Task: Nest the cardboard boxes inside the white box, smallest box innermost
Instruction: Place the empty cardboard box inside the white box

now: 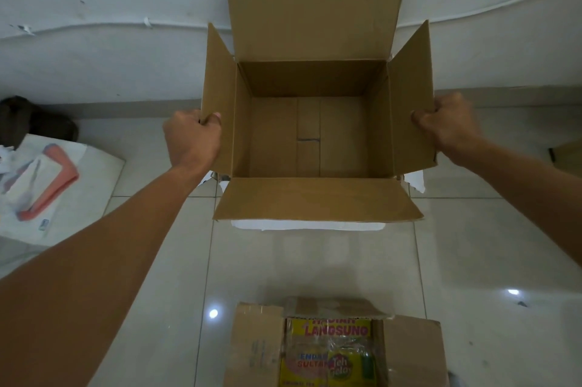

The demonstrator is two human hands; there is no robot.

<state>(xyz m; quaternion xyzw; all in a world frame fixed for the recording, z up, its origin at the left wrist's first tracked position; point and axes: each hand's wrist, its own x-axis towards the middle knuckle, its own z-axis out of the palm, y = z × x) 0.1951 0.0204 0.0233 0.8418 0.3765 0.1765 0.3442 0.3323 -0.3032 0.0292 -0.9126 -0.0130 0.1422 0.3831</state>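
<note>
Two bare hands grip a large open cardboard box (310, 134) against a white wall, its four flaps splayed outward. At 9 o'clock of the box, the left hand (192, 138) is closed over the lower edge of the left flap (217, 103), thumb inside the flap and fingers curled behind it. The box interior is empty, its bottom seam showing. Scraps of white showing under the near flap and at the corners suggest the white box (307, 225) sits around or beneath the brown one; how deep the brown box is seated cannot be told from here. At 3 o'clock, the right hand (441, 127) is likewise clenched on the right flap (412, 97), pinching cardboard only.

Trouble could come from that grip: the flaps are hinged creases, so pressing down through them may fold or tear them rather than drive the box home. A corner may also catch on the torn white edge at 4 o'clock and leave the box cocked.

At 6 o'clock, well apart on the tiled floor (472, 260), a smaller taped box (258, 349) with a yellow printed label waits; it looks shut, and must still fit inside.
</note>
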